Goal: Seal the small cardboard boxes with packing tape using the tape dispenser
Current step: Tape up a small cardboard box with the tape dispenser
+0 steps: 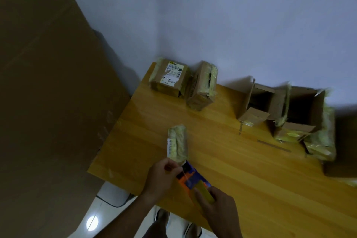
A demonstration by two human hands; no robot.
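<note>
Wooden table (241, 160) against a pale wall holds five boxes: two taped ones (168, 77) at the back, two open ones (257, 104) to the right, one wrapped box (177, 144) near the hands. Left hand (161, 177) pinches the tape end; right hand (218, 208) grips the tape dispenser (193, 179), just below that box.

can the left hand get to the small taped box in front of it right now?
Probably yes. The small taped box lies just beyond the left hand with only bare table between, but the hand is pinching tape at the dispenser, so it must let go first.
</note>
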